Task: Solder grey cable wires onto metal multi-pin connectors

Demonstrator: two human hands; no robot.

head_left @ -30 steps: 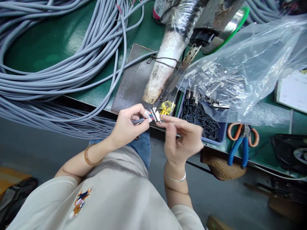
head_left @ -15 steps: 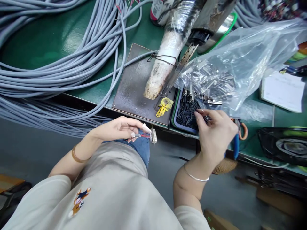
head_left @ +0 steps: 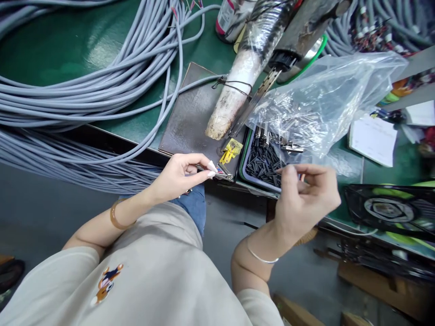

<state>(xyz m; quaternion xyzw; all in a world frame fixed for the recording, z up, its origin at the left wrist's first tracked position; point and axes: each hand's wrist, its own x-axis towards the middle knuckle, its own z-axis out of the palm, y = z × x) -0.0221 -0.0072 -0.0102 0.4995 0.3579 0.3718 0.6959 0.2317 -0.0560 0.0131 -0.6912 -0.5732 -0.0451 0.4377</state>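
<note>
My left hand [head_left: 188,176], white covers on its fingertips, pinches a wired cable connector [head_left: 225,174] by its cable end, at the bench edge. Thin red and blue wires show at the connector's back. My right hand [head_left: 307,194] is closed in a pinch over the front right corner of a tray [head_left: 260,183]. Whatever sits between its thumb and forefinger is too small to make out. Short black tubes [head_left: 263,163] fill the tray, with metal connector parts [head_left: 292,147] at its back.
A clear plastic bag [head_left: 343,90] of metal parts lies behind the tray. Wrapped soldering-iron-like tools [head_left: 234,90] hang over a dark board [head_left: 190,113] bearing yellow clips [head_left: 229,151]. Grey cable coils [head_left: 112,99] cover the left. A small black fan [head_left: 387,208] and paper pad [head_left: 374,138] are right.
My left hand has moved up and right, bringing the connector to the bench edge and turning it. My right hand has drawn back slightly from the tray toward me.
</note>
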